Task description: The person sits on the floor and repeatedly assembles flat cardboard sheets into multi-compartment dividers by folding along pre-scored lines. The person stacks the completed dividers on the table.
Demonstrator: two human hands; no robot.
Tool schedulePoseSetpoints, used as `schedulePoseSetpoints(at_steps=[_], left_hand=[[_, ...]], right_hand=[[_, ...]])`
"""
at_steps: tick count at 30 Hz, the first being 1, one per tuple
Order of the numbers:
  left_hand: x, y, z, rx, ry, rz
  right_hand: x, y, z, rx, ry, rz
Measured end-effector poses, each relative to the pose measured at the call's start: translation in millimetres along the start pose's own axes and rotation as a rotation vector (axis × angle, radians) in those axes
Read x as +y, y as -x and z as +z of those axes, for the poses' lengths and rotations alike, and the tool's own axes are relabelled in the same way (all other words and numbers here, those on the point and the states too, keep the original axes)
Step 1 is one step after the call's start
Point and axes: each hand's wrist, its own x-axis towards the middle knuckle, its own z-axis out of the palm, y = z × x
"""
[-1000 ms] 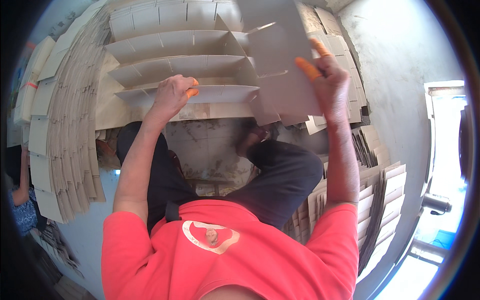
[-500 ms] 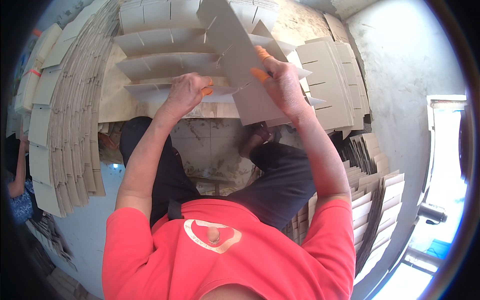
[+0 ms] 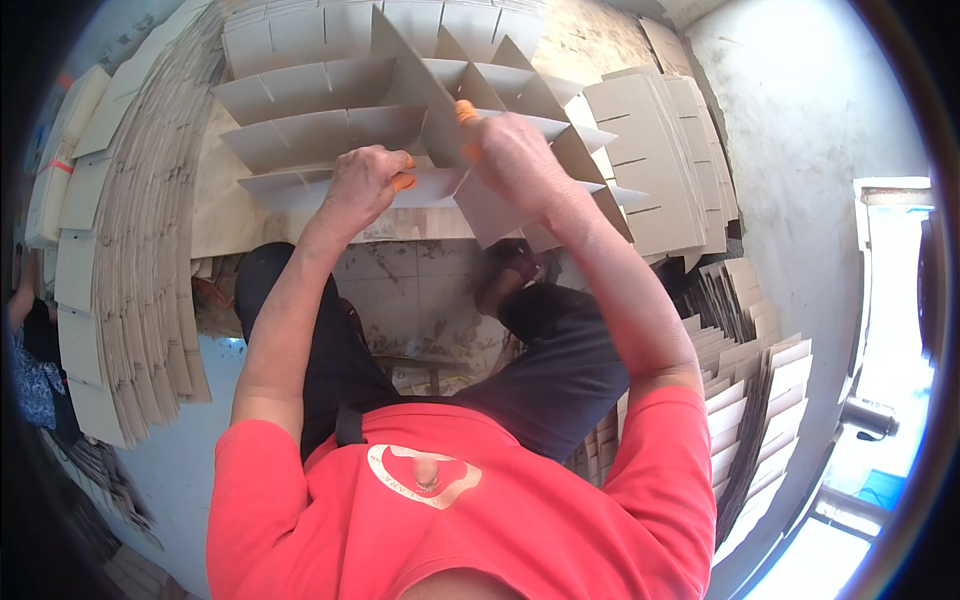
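My left hand (image 3: 368, 185) is closed in a pinch on the upper edge of the nearest long cardboard strip (image 3: 290, 188), which stands on edge. My right hand (image 3: 515, 160) grips a slotted cardboard divider (image 3: 410, 70) that stands crosswise over the long strips. How deep its slots sit is partly hidden by my right hand. Orange covers show on fingertips of both hands. Behind the nearest strip stand two more long strips, a middle one (image 3: 280, 138) and a farther one (image 3: 300, 85). To the right, other cross dividers (image 3: 580, 160) interlock with the strips, forming cells.
Slotted cardboard sheets (image 3: 645, 165) lie stacked at the right of the wooden tabletop (image 3: 225, 215). White slotted pieces (image 3: 380, 30) stand at the back. A tall cardboard stack (image 3: 150, 240) lines the left; more pieces (image 3: 750, 430) stand low at right. Another person's arm (image 3: 22, 295) shows far left.
My right hand has moved left with the cardboard divider, which has come lower among the long strips. The cross dividers behind it show more now. My left hand has shifted slightly left.
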Motion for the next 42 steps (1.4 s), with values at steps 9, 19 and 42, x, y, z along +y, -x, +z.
schedulePoseSetpoints(at_steps=[9,19,42], left_hand=[[6.2,-1.6,-0.9,-0.03,-0.022,-0.015],[8.9,-4.4,0.3,-0.022,-0.005,-0.011],[-23.0,37.2,-44.9,0.053,-0.101,-0.041]], right_hand=[[34.7,11.0,15.9,0.228,-0.162,0.188],[239.4,185.0,30.8,0.349,0.728,1.045],[70.3,97.5,-67.6,0.752,-0.417,0.281]])
